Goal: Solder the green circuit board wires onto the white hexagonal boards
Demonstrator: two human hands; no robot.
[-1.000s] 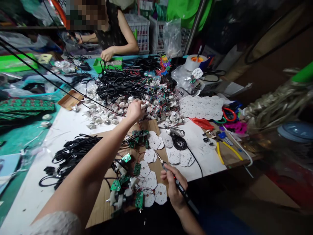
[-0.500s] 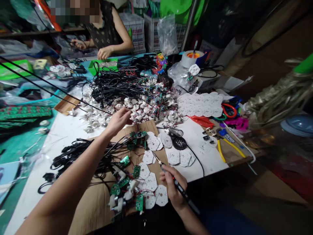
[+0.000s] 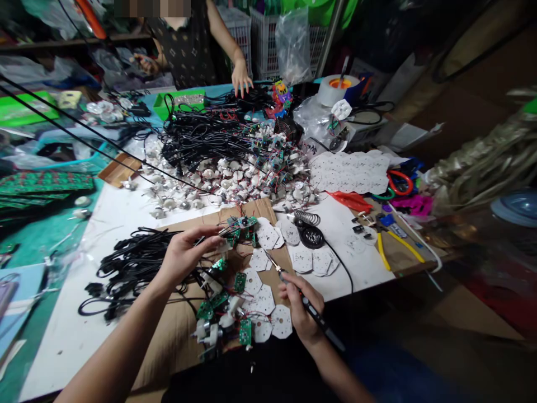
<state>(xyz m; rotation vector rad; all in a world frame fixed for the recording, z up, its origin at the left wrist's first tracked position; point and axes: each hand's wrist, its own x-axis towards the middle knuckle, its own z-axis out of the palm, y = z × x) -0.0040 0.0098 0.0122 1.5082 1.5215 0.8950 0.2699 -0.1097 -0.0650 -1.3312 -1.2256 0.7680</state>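
Note:
My right hand (image 3: 304, 310) grips a soldering iron (image 3: 316, 319) like a pen, its metal tip pointing up and left, close to a white octagonal board (image 3: 259, 259). My left hand (image 3: 184, 254) is over the cardboard, thumb and fingers drawn together beside a cluster of green circuit boards (image 3: 241, 226). Something pale shows by its fingertips, too small to make out. Below lie more green boards with wires (image 3: 245, 331) and white motor-like parts (image 3: 213, 334). Several white octagonal boards (image 3: 262, 299) lie along the cardboard's right side.
Black cables (image 3: 134, 263) are bundled at left. A heap of white wired parts (image 3: 235, 176) and black cords (image 3: 197, 137) covers the middle. A soldering iron stand (image 3: 310, 235), yellow-handled pliers (image 3: 394, 243) and a sheet of white boards (image 3: 350, 172) sit at right. Another person's hand (image 3: 241, 77) reaches in opposite.
My left hand has come back from the heap of white parts toward me, to the green boards. My right hand stays nearly in place. The other person's hand has moved right, over the cords.

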